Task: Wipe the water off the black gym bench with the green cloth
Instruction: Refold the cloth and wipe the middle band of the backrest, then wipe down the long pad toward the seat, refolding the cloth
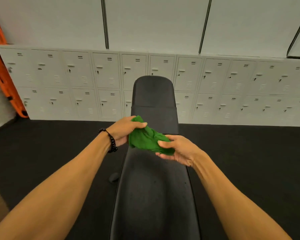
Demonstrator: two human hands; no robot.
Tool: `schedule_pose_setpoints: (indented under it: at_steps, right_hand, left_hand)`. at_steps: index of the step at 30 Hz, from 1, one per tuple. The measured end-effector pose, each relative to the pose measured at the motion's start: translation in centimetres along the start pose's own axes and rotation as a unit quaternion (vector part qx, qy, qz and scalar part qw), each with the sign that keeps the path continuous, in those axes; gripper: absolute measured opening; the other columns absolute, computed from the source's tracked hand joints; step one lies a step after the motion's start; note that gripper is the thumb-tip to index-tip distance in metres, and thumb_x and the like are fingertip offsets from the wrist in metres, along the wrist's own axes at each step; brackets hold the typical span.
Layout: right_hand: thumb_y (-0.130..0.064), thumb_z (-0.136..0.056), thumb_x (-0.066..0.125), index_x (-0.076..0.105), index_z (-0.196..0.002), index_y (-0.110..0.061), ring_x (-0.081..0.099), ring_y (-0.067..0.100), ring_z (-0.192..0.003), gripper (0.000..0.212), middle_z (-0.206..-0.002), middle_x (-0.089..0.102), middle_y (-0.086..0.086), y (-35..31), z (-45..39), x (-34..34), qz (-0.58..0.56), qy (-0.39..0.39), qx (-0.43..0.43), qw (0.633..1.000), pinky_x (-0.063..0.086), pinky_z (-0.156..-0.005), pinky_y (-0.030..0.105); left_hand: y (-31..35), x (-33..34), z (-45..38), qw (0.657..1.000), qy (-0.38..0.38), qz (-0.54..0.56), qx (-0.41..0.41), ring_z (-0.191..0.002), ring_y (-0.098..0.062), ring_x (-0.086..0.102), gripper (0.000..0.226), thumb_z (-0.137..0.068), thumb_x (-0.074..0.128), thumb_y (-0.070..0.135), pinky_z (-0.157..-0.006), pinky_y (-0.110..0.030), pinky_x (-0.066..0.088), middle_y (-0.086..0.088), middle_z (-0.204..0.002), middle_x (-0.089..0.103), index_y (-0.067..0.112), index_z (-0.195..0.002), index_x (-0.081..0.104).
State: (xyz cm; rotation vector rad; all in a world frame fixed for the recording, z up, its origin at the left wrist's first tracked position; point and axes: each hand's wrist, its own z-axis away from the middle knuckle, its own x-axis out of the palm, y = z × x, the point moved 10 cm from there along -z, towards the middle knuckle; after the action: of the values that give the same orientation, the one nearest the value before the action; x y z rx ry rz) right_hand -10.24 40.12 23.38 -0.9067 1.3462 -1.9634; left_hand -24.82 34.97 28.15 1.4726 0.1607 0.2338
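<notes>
- Nearest lay the long seat pad of the black gym bench (154,196), running away down the middle: smooth, matte vinyl with rounded edges, faintly mottled with dull patches and small specks, possibly leftover water, though too faint to say.
- Beside the bench's left edge sat a small dark knob (113,177) over the black textured floor (42,144).
- Above the middle of the pad, near the seam with the raised backrest, was held the green cloth (145,141): soft, thin fabric, bunched and creased, stretched loosely between both hands and apparently not pressed against the pad.
- Left hand (124,129), with a black bead bracelet (111,141) at the wrist, closed around the cloth's far left end, thumb laid across the top.
- Right hand (177,149) pinched the near right end, fingers curled under and thumb on top.
- Judged as regathering the cloth before a pass: better to fold it into a flat pad with a dry face down, press it flat, and draw it in long overlapping strokes from one end of the bench to the other, including the rounded edges.
- Farther off rose the tilted backrest, same black vinyl, top rounded.
- Behind stood rows of pale metal lockers (76,80) with slotted vents, and an orange frame (0,66) at far left.
</notes>
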Motion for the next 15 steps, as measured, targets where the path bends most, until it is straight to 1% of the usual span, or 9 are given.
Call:
schedule_pose_setpoints:
  at_steps: [2,4,6,7,8,9,11,13,15]
  right_hand:
    - [-0.022,-0.092,0.068,0.070,-0.106,-0.005,0.066,0.018,-0.064,0.023,-0.090,0.072,0.013,0.0,0.8,-1.2,-0.003,0.076,-0.031,0.997,0.054,-0.052,0.024]
    - [-0.039,-0.090,0.070,0.071,-0.104,-0.002,0.062,0.018,-0.059,0.039,-0.078,0.070,0.009,-0.3,1.5,-2.2,-0.014,0.141,-0.060,0.988,0.049,-0.050,0.027]
    - [-0.048,-0.089,0.068,0.072,-0.110,-0.002,0.071,0.024,-0.081,0.050,-0.091,0.076,0.011,-0.1,1.7,-1.9,-0.045,0.141,-0.067,0.987,0.058,-0.076,0.039]
    - [-0.049,-0.089,0.067,0.073,-0.109,-0.004,0.073,0.026,-0.093,0.050,-0.100,0.076,0.012,0.2,1.7,-1.3,-0.067,0.126,-0.062,0.988,0.057,-0.090,0.045]
    - [-0.050,-0.089,0.067,0.074,-0.107,-0.005,0.072,0.026,-0.099,0.049,-0.104,0.076,0.013,0.2,2.2,-1.1,-0.082,0.113,-0.054,0.989,0.054,-0.095,0.048]
    - [-0.049,-0.088,0.068,0.074,-0.107,-0.004,0.072,0.027,-0.101,0.049,-0.106,0.075,0.014,0.5,2.4,-1.0,-0.103,0.103,-0.052,0.988,0.054,-0.096,0.048]
    - [-0.040,-0.086,0.072,0.070,-0.113,0.001,0.070,0.031,-0.105,0.049,-0.112,0.073,0.019,1.1,2.5,-1.3,-0.147,0.091,-0.059,0.983,0.053,-0.096,0.050]
    - [-0.020,-0.085,0.073,0.063,-0.123,0.005,0.067,0.035,-0.111,0.046,-0.120,0.068,0.024,2.6,2.6,-1.8,-0.196,0.077,-0.065,0.975,0.052,-0.098,0.052]
    - [-0.010,-0.086,0.069,0.061,-0.126,0.006,0.067,0.037,-0.110,0.043,-0.118,0.068,0.024,4.4,2.0,-3.0,-0.216,0.098,-0.053,0.970,0.054,-0.095,0.051]
  left_hand:
    - [-0.9,0.7,1.3,0.999,-0.033,0.006,-0.023,-0.096,-0.027,0.070,0.017,-0.086,0.069,0.000,-0.088,-0.045,0.057,-0.013,-0.102,0.070,0.010,-0.097,0.061]
    - [-1.8,1.5,2.4,0.997,-0.055,-0.028,-0.043,-0.095,-0.024,0.071,0.038,-0.082,0.071,-0.003,-0.083,-0.043,0.059,-0.006,-0.097,0.073,0.012,-0.115,0.060]
    - [-2.2,3.3,3.4,0.993,-0.087,-0.051,-0.062,-0.090,-0.021,0.072,0.044,-0.084,0.072,0.000,-0.078,-0.037,0.059,-0.001,-0.084,0.075,0.014,-0.124,0.060]
    - [-2.5,4.1,3.6,0.989,-0.108,-0.078,-0.062,-0.091,-0.020,0.072,0.041,-0.085,0.072,0.004,-0.080,-0.035,0.058,-0.001,-0.085,0.075,0.012,-0.123,0.062]
    - [-2.6,5.4,3.8,0.985,-0.122,-0.112,-0.054,-0.097,-0.021,0.072,0.037,-0.086,0.073,0.008,-0.086,-0.035,0.057,-0.004,-0.093,0.076,0.010,-0.121,0.064]
    - [-3.1,6.1,3.8,0.981,-0.130,-0.135,-0.051,-0.104,-0.023,0.070,0.034,-0.087,0.072,0.012,-0.093,-0.037,0.055,-0.008,-0.105,0.075,0.007,-0.121,0.065]
    - [-4.4,6.9,3.2,0.986,-0.121,-0.104,-0.053,-0.113,-0.028,0.065,0.032,-0.090,0.068,0.008,-0.101,-0.040,0.050,-0.014,-0.119,0.070,0.001,-0.121,0.063]
    - [-5.6,7.2,2.2,0.992,-0.103,-0.055,-0.055,-0.108,-0.029,0.067,0.023,-0.089,0.066,0.003,-0.096,-0.039,0.053,-0.015,-0.113,0.070,0.003,-0.112,0.064]
    - [-6.5,7.9,1.1,0.993,-0.098,-0.047,-0.047,-0.090,-0.022,0.070,0.007,-0.088,0.070,0.012,-0.081,-0.033,0.056,-0.008,-0.096,0.072,0.010,-0.093,0.066]
